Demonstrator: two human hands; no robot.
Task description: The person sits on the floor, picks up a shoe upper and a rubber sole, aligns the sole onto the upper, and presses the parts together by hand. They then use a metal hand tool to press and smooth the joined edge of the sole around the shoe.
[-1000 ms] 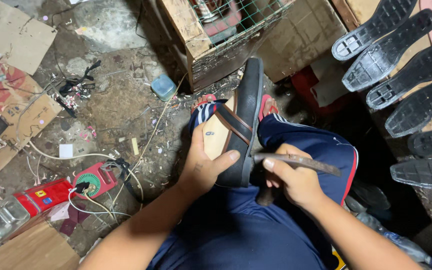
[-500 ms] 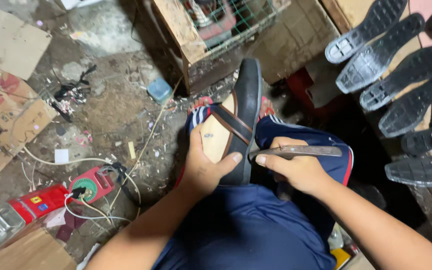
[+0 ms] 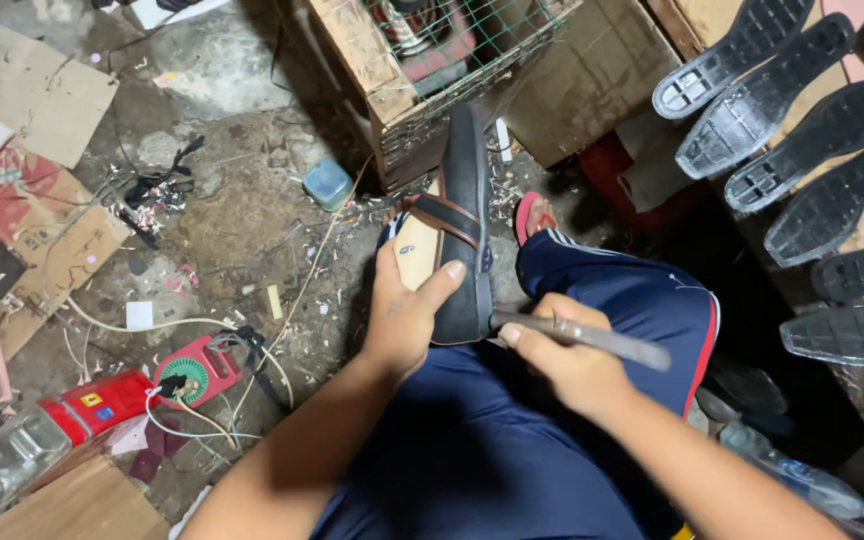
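Sandal stood on edge over left knee, long axis 12–6, toe at 12, heel at 6. Brown strap across upper. Left hand closed round heel end from 9, thumb laid over sole edge; grip firm on sandal. Right hand at 4 of heel, fingers wrapped shut round flat metal tool. Tool lies roughly 3–9, tip touching sole edge at heel, handle end out toward 3. Right hand nearer the seam being worked; left hand only steadies. Blue trousers beneath. Red slipper on floor at 1. Black soles racked at 2. Wooden crate at 12. Littered floor at 9.
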